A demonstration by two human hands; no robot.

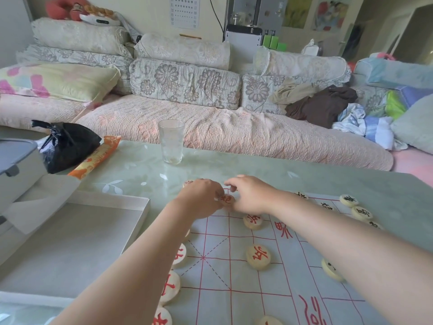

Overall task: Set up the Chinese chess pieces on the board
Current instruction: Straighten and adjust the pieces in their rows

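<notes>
A pale sheet board (246, 299) with red grid lines lies on the green table. Both my hands meet at its far left corner. My left hand (201, 198) pinches a round cream piece with a red character (228, 200) just above the board. My right hand (251, 195) hovers beside it with curled fingers; whether it holds a piece is hidden. Red-character pieces (258, 257) (252, 221) stand on the grid, and more line the left edge under my left forearm (170, 287). Black-character pieces (348, 200) (361, 212) sit along the right edge.
An open white box lid (98, 221) lies left of the board. A drinking glass (171, 144) stands behind the hands, with an orange snack packet (98, 158), a black plastic bag (68, 146) and a grey container (16, 165) at far left. A sofa runs along the table's far side.
</notes>
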